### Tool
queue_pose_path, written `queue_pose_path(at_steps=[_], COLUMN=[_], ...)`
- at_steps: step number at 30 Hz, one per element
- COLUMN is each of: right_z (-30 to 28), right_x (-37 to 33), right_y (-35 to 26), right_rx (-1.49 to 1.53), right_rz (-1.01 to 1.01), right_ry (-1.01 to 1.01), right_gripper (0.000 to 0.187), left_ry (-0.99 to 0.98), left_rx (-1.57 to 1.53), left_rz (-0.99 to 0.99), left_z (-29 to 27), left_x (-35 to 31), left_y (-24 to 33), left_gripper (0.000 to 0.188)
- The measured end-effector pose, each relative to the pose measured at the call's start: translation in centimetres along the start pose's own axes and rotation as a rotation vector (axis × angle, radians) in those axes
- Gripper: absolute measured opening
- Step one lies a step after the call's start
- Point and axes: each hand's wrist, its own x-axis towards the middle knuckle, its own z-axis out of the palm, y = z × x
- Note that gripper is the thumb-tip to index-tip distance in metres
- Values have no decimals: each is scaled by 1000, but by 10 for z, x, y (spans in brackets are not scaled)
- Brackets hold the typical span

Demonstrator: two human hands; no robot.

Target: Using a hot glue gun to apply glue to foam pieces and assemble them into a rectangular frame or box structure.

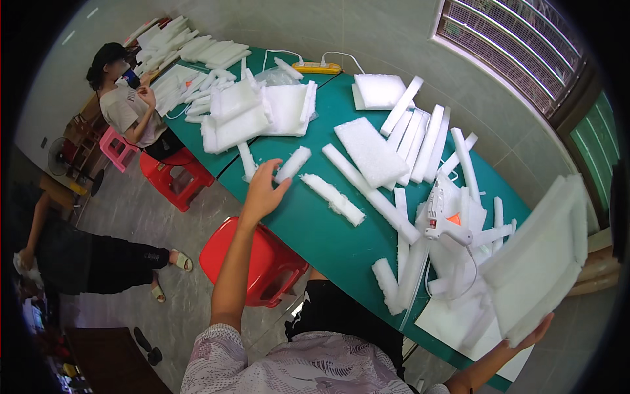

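Observation:
My right hand [533,332] grips the lower edge of a large white foam panel [535,256] with raised strips along its border, tilted up at the table's right end. My left hand [265,192] reaches over the near table edge, thumb and fingers apart, nothing in it. Just beyond its fingers lies a short white foam block [293,164], apart from the hand as far as I can see. A rough-edged foam strip [333,199] lies to its right. Near the panel, a white glue gun [443,220] with an orange part rests among foam pieces.
Long foam strips [371,190] and slabs [372,151] cover much of the green table [315,243]. Foam stacks [236,115] stand farther left, below a yellow power strip [317,67]. A red stool [226,256] stands at the near edge. Two people [134,108] are at left.

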Motion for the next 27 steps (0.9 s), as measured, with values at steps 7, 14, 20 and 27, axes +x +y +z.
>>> queue_pose_path(at_steps=[7,14,20,27], right_z=[-20,-22,-21,43], right_x=[44,56,59,-12], right_y=[-88,-135,-135,-5], right_rx=[-996,-1225,-1223,-108], right_rz=[-1450,-1444,-1367,147], right_ry=[-291,-290,-437,-174], right_gripper=[109,106,102,45], left_ry=[-178,-393,-519,-122], left_rx=[340,414,336,-730], left_rz=[88,609,454,-109], left_z=[15,30,15,-26], left_x=[41,25,13,-47], left_y=[-4,45,55,82], left_gripper=[62,55,43,69])
